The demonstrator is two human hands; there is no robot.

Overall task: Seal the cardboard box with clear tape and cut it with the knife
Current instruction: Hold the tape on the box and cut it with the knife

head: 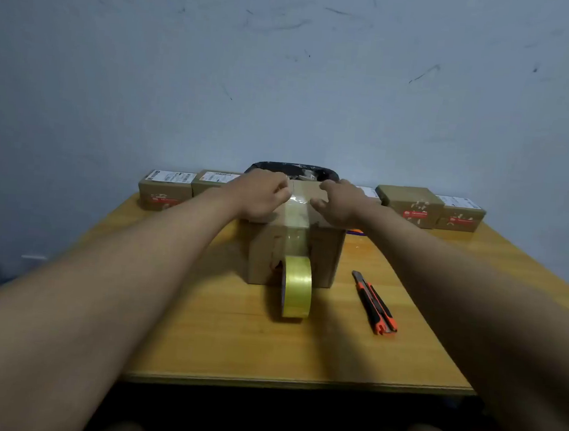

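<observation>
While pressing on box [296, 240] top, mid table [231, 334] | L hand [260, 196] + R hand [341, 203] either side of tape strip [297, 213], fingers curled, grip unclear | tape roll [295, 286] upright vs box front, strip attached | knife [373, 302] R of roll, apart from hands

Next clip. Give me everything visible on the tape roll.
The tape roll is a yellowish, translucent ring standing on edge on the wooden table, against the near side of the cardboard box. A strip runs from it up the box's side and across the top, so it is uncut. Neither hand touches the roll.
</observation>
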